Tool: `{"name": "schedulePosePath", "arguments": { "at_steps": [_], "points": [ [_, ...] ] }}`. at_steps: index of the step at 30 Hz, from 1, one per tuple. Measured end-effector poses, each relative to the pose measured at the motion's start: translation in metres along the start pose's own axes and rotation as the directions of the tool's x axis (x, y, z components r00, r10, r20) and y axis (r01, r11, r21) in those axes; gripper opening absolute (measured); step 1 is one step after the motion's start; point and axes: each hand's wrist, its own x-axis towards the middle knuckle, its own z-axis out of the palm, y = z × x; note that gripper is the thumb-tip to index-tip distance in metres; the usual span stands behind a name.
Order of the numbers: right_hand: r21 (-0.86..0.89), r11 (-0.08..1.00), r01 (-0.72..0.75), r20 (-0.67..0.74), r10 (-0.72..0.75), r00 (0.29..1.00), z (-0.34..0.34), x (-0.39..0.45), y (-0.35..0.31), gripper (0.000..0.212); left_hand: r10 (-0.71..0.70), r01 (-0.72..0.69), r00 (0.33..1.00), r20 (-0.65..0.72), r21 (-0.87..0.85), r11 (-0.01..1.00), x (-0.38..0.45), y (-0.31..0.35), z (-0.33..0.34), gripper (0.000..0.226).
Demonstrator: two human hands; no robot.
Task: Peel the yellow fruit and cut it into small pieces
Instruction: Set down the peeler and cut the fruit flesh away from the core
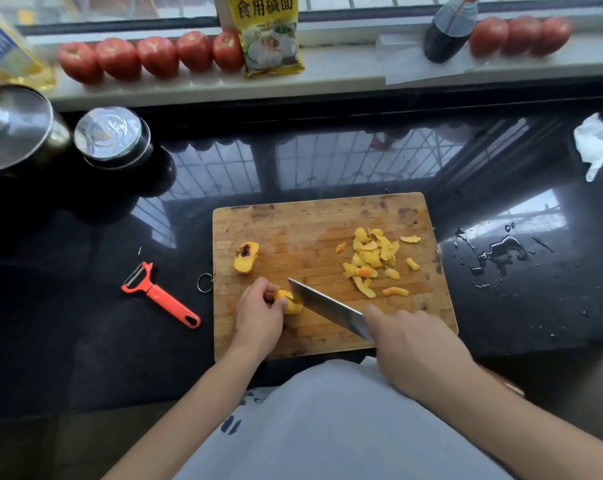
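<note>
Right hand (411, 344), nearest the viewer, curled around the handle of a knife (328, 308) whose blade angles across the wooden cutting board (293, 223) into a piece of peeled yellow fruit (290, 303). Left hand (258, 313) pinches that fruit piece against the board's near-left area. Further back, a second fruit piece with a dark pit cavity (246, 257) lies at the board's left; peel strips (373, 258) lie scattered to the right. An orange peeler (159, 294) rests on the black tabletop (68, 306), left of the board. Tomatoes (151, 58) line the windowsill beyond.
</note>
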Motion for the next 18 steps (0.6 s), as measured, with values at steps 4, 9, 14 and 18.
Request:
{"name": "schedulePosePath", "arguments": {
  "at_steps": [4, 9, 14, 18],
  "points": [
    [0.023, 0.997, -0.073, -0.013, 0.073, 0.997, 0.008, -0.010, 0.004, 0.019, -0.002, 0.002, 1.000, -0.010, -0.017, 1.000, -0.001, 0.001, 0.000, 0.013],
    [0.019, 0.999, -0.042, -0.010, 0.042, 0.999, 0.011, -0.007, -0.001, 0.021, -0.027, 0.024, 0.999, -0.044, -0.079, 0.997, -0.005, 0.001, 0.003, 0.013],
    [0.012, 1.000, -0.016, 0.007, 0.016, 1.000, 0.013, -0.004, -0.004, 0.017, -0.022, 0.018, 0.998, -0.060, -0.078, 0.997, -0.005, -0.001, 0.005, 0.016],
    [-0.018, 1.000, -0.008, 0.010, 0.009, 1.000, 0.011, -0.004, -0.006, 0.018, -0.018, 0.014, 0.998, -0.062, -0.077, 0.997, -0.005, -0.001, 0.005, 0.016]
  ]
}}
